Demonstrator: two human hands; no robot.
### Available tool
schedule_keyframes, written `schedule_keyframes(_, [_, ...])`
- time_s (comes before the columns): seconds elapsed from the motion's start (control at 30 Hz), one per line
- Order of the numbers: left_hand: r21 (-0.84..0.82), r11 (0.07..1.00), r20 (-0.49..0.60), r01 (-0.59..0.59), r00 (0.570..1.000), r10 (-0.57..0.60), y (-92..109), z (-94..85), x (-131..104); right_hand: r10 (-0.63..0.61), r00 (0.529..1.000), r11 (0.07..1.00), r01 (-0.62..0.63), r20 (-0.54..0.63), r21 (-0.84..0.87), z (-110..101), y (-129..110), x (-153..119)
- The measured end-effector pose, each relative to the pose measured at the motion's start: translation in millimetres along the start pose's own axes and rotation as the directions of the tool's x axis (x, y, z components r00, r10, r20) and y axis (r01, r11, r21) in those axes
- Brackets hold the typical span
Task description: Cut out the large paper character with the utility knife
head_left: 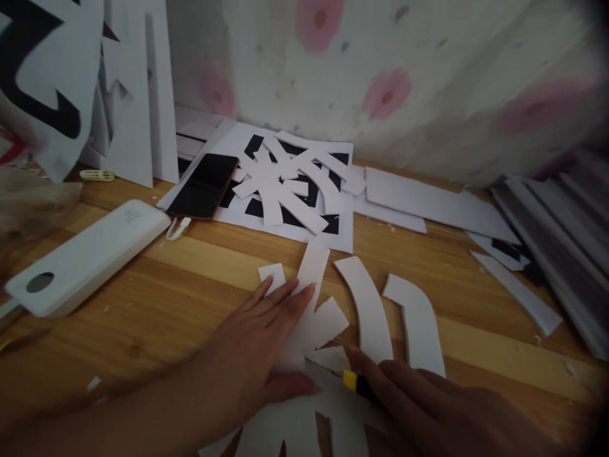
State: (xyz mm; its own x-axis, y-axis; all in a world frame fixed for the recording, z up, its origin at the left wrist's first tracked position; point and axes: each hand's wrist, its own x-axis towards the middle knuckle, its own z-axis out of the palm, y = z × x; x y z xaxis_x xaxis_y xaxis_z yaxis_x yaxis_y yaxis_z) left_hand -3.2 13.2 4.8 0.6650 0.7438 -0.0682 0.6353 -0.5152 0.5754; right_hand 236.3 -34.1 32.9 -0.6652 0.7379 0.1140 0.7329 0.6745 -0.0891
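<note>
My left hand (266, 336) lies spread on a white foam-like cut-out (316, 260), its fingers pointing up and to the right. From the right, my right hand (428, 400) is wrapped round a yellow and black cutter (351, 381). The cutter's thin blade points left and touches or nearly touches the white piece near my left thumb. Right of the cut-out lie a curved white strip (366, 304) and a bent white piece (419, 317). More white shapes (285, 428) show at the bottom edge, partly hidden by my hands.
A dark phone (204, 187) and a white power bank (95, 254) lie on the left. Behind, white cut-outs (271, 187) rest on a black-printed sheet (345, 238). Stacked white boards (561, 254) stand right; upright cut sheets (128, 114) are back left. A patterned curtain (428, 57) hangs behind.
</note>
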Motion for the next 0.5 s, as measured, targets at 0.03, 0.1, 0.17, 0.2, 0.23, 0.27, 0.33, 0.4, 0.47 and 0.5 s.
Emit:
schedule_keyframes(0.03, [-0.002, 1.000, 0.001, 0.002, 1.000, -0.002, 0.3, -0.3, 0.3, -0.047, 0.999, 0.999, 0.047, 0.013, -0.023, 0.1, 1.1, -0.2])
schedule_keyframes(0.1, [-0.001, 1.000, 0.013, 0.005, 1.000, -0.005, 0.4, -0.4, 0.7, -0.100, 0.994, 0.993, 0.102, 0.033, -0.052, -0.5, 3.3, 0.2])
schedule_keyframes(0.17, [0.013, 1.000, 0.026, 0.006, 1.000, -0.006, -0.2, 0.1, 0.7, -0.109, 0.993, 0.992, 0.112, 0.043, -0.055, -1.7, 4.6, 1.0])
schedule_keyframes(0.2, [0.020, 1.000, 0.027, 0.003, 1.000, -0.004, -0.7, 0.6, 0.4, -0.111, 0.993, 0.992, 0.113, 0.046, -0.050, -2.1, 4.9, 1.3])
schedule_keyframes(0.23, [0.024, 1.000, 0.025, -0.001, 1.000, 0.001, -1.3, 1.1, 0.0, -0.105, 0.993, 0.993, 0.107, 0.049, -0.045, -2.5, 5.0, 1.5])
schedule_keyframes(0.27, [0.024, 1.000, 0.017, -0.006, 1.000, 0.006, -1.8, 1.7, -0.3, -0.098, 0.994, 0.994, 0.100, 0.050, -0.037, -2.5, 4.9, 1.7])
schedule_keyframes(0.33, [0.016, 1.000, 0.006, -0.013, 1.000, 0.013, -2.4, 2.4, -0.8, -0.080, 0.995, 0.996, 0.081, 0.052, -0.021, -2.0, 4.4, 1.8])
schedule_keyframes(0.4, [0.010, 1.000, 0.000, -0.015, 1.000, 0.015, -2.4, 2.6, -0.7, -0.071, 0.996, 0.997, 0.072, 0.057, -0.013, -0.9, 3.7, 1.9])
schedule_keyframes(0.47, [0.012, 1.000, 0.006, -0.012, 1.000, 0.012, -1.7, 2.1, -0.2, -0.070, 0.996, 0.998, 0.070, 0.057, 0.001, 0.1, 3.0, 1.8])
schedule_keyframes(0.5, [0.014, 1.000, 0.011, -0.009, 1.000, 0.009, -1.4, 1.8, 0.1, -0.040, 0.998, 0.999, 0.040, 0.051, 0.010, 0.5, 2.6, 1.6])
